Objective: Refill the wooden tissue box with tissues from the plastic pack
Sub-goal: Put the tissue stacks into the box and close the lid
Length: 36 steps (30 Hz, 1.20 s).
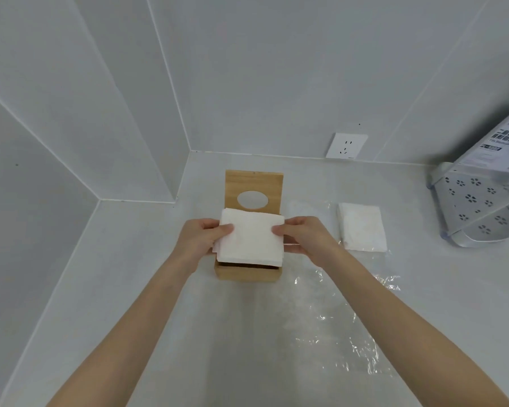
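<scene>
The wooden tissue box (246, 273) stands on the counter with its lid (253, 189) raised upright, an oval hole in it. A white stack of tissues (250, 237) is held flat just over the box's open top. My left hand (202, 240) grips the stack's left edge and my right hand (301, 237) grips its right edge, thumbs on top. A second stack of tissues (362, 226) lies to the right on the clear plastic pack (350, 324), which is spread flat on the counter.
Tiled walls close in at the back and left, forming a corner. A wall socket (346, 145) sits behind the box. At the far right stands a grey perforated rack (476, 207) with a printed label above it.
</scene>
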Motion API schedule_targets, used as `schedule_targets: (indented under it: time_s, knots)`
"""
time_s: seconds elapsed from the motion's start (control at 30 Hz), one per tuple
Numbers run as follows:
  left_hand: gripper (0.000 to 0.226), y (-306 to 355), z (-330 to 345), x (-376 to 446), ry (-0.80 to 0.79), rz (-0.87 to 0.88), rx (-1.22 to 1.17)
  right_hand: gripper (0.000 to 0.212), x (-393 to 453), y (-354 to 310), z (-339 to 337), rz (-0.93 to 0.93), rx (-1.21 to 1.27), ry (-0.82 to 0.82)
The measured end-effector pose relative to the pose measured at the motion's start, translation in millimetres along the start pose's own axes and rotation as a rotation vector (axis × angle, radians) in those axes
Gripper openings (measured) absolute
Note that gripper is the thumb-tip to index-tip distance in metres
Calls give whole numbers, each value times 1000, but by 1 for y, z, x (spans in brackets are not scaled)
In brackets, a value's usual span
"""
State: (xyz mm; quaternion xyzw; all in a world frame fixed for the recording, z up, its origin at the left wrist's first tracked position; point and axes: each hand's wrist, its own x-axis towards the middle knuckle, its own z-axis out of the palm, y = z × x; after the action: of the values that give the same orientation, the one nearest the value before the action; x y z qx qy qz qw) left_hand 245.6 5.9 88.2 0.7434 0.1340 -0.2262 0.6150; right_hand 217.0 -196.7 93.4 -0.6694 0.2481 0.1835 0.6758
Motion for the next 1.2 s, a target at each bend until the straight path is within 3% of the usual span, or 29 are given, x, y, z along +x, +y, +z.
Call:
schedule_targets:
  time_s: [0.2,0.53,0.7,1.0,1.2]
  knots:
    - [22,1,2,6,159,136,204,14,6,2,11,-187,-266,208]
    - [26,-10,9,7,268,222,498,19,9,15,13,-303,-507,309]
    - [22,-15,15,8,254,293,661,17,12,22,15,-330,-635,331]
    - [34,-24,30,4,203,377,1228,6,13,34,35,-537,-1134,541]
    - [33,-23,35,9,204,345,1349,18,23,33,42,-413,-1381,530]
